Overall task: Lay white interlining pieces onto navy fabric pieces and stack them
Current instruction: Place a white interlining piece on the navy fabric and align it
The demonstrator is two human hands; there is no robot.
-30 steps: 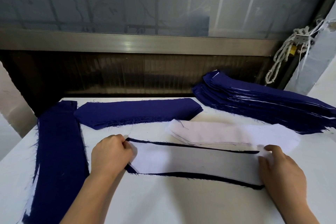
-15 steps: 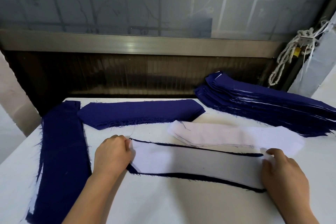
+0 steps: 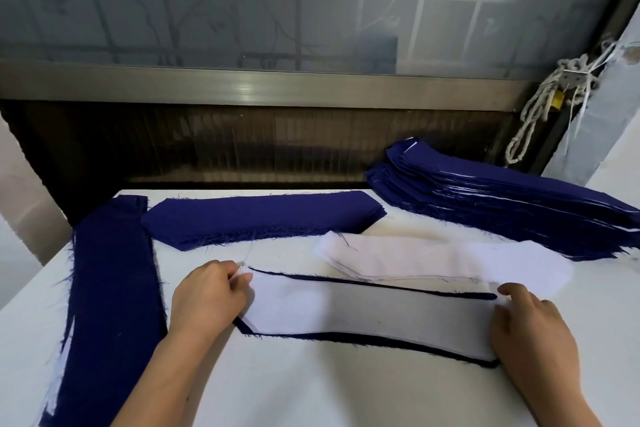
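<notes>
A white interlining piece [image 3: 370, 314] lies on a navy fabric piece [image 3: 374, 340] in front of me, with navy showing along its far and near edges. My left hand [image 3: 207, 298] pinches the left end of the pair. My right hand [image 3: 533, 326] holds the right end, fingers curled at the corner. Behind them lies a loose pile of white interlining [image 3: 433, 258]. A navy stack [image 3: 256, 218] sits at the back centre, and a tall pile of navy pieces with white edges [image 3: 502, 208] at the back right.
A long navy strip pile [image 3: 114, 295] runs down the left side of the white table [image 3: 311, 392], white showing at its near end. A dark wall panel and a metal window rail stand behind the table. A knotted rope [image 3: 540, 111] hangs at the right.
Both hands have stayed at the ends of the white piece, making only small shifts on the navy piece. The view has tilted slightly.
</notes>
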